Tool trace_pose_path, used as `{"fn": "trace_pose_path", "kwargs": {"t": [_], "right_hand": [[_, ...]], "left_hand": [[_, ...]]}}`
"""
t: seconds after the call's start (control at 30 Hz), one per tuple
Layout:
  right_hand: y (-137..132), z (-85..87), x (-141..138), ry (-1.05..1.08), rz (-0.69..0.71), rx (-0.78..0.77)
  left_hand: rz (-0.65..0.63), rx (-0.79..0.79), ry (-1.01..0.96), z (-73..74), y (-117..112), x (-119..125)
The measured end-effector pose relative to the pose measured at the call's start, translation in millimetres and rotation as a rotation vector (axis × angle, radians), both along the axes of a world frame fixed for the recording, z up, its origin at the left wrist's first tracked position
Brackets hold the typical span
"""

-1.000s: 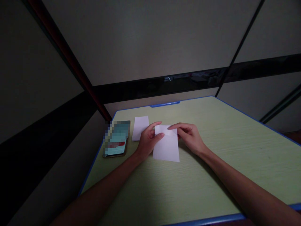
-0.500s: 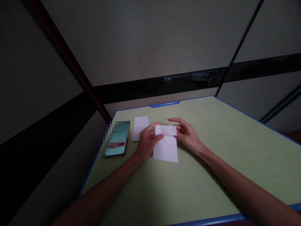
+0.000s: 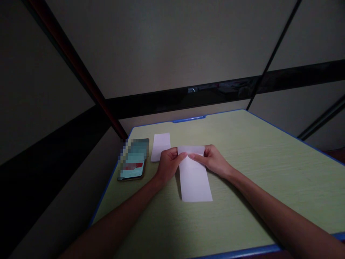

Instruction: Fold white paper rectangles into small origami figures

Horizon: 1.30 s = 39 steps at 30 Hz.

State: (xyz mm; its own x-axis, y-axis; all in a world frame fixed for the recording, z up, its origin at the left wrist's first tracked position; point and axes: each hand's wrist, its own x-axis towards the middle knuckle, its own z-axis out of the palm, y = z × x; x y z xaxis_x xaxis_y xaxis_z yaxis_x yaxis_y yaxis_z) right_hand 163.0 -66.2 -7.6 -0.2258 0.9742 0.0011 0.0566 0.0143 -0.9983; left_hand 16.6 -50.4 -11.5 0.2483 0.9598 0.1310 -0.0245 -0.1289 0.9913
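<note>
A white sheet of paper (image 3: pixel 195 180) lies lengthwise on the green table (image 3: pixel 256 169), its near end reaching toward me. Both hands grip its far end. My left hand (image 3: pixel 169 164) pinches the paper's top left corner between thumb and fingers. My right hand (image 3: pixel 212 160) pinches the top edge from the right, fingertips nearly meeting those of the left. A narrow strip at the far end looks folded over.
A second, smaller white paper (image 3: pixel 160 145) lies just left of my left hand. A phone (image 3: pixel 134 160) with a lit screen rests at the table's left edge. The table has a blue rim (image 3: pixel 188 119), with dim panelled walls behind.
The paper has grown longer toward me, as if unfolded or pulled open. My right hand came down from a raised open pose onto the top edge and closed beside the left.
</note>
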Motion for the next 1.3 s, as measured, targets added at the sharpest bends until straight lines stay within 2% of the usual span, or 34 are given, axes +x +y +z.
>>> {"fn": "trace_pose_path", "kwargs": {"t": [0.2, 0.47, 0.7, 0.9, 1.07, 1.3], "right_hand": [[1.1, -0.7, -0.1, 0.134, 0.035, -0.031], [1.5, -0.1, -0.8, 0.138, 0.002, 0.031], [2.1, -0.4, 2.2, 0.108, -0.044, 0.032], [4.3, -3.7, 4.4, 0.240, -0.002, 0.020], [5.9, -3.1, 4.0, 0.329, -0.031, 0.009], [4.7, 1.2, 0.7, 0.386, -0.129, 0.000]], "left_hand": [[0.029, 0.036, 0.002, 2.6, -2.2, -1.1], [0.114, 0.060, 0.065, 3.4, -2.5, -0.5], [0.115, 0.028, 0.075, 2.8, -1.1, -2.7], [0.084, -0.035, -0.077, -0.9, 2.3, -2.6], [0.012, -0.107, -0.205, -2.6, 3.7, -2.3], [0.019, -0.214, -0.284, -2.6, 6.8, -1.1]]}}
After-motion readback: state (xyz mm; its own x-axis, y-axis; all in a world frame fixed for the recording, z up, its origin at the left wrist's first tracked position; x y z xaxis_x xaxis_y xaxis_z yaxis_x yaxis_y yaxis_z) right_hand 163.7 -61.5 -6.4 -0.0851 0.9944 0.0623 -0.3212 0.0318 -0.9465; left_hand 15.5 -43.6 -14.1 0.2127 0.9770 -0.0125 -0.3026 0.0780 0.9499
